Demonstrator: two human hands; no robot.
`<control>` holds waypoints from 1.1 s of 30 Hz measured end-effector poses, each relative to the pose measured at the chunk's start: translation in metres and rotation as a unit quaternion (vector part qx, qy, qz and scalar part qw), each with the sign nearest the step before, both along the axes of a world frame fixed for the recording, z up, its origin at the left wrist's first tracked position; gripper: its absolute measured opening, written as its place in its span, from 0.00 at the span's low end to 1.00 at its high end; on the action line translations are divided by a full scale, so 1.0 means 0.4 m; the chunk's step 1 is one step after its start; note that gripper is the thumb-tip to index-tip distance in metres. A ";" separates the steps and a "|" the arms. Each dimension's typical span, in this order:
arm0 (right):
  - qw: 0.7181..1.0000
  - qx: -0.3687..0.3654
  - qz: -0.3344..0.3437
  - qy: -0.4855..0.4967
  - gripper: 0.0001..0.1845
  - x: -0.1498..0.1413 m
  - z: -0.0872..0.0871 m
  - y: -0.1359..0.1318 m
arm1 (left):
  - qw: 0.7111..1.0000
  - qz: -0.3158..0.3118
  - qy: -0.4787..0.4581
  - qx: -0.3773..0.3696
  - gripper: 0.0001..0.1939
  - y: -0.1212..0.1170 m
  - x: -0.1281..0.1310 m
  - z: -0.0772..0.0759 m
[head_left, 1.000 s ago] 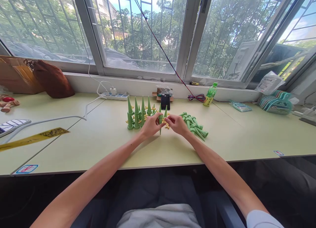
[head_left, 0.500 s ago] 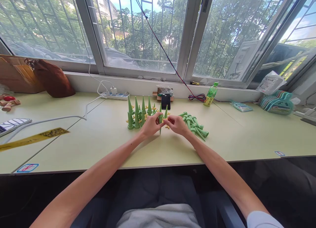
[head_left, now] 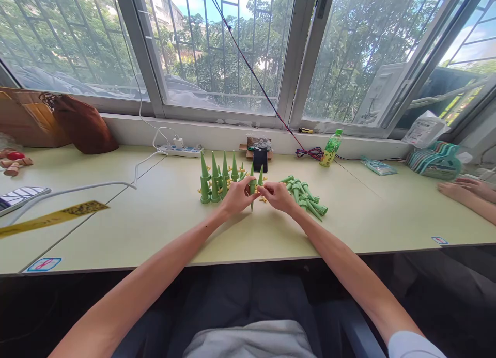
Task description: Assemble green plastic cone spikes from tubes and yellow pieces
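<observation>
My left hand (head_left: 237, 195) is closed around a green plastic watering spike (head_left: 252, 185), its pointed tip facing down above the table. Against the side of this spike, the fingertips of my right hand (head_left: 278, 195) pinch a small yellow valve (head_left: 258, 189), mostly covered by the fingers. Left of my hands, green spikes with yellow valves (head_left: 205, 187) stand upright in rows. A further spike (head_left: 261, 173) points up just behind my fingers. Beside my right hand lies a loose pile of green spikes (head_left: 304, 192). A few yellow pieces (head_left: 263, 199) rest between my hands.
Behind the spikes lie a dark phone (head_left: 260, 159) and a small box (head_left: 256, 142). A green-labelled bottle (head_left: 330, 149) stands at the back right. A white cable (head_left: 96, 186) crosses the left side. Another person's hands (head_left: 459, 190) rest at the far right near teal hangers (head_left: 436, 161).
Another person's hands have come into view at the right edge of the table. My hands stay almost in place at the spike, with only slight finger movement.
</observation>
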State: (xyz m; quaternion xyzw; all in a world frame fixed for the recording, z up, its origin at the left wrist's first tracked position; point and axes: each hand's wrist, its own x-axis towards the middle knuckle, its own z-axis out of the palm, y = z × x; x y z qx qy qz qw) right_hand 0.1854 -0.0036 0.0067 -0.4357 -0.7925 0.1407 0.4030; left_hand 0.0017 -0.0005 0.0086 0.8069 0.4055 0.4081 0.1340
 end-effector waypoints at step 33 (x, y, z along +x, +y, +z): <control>1.000 0.001 0.008 0.022 0.22 0.000 -0.001 -0.001 | 1.000 0.000 0.003 -0.008 0.21 -0.002 0.002 -0.001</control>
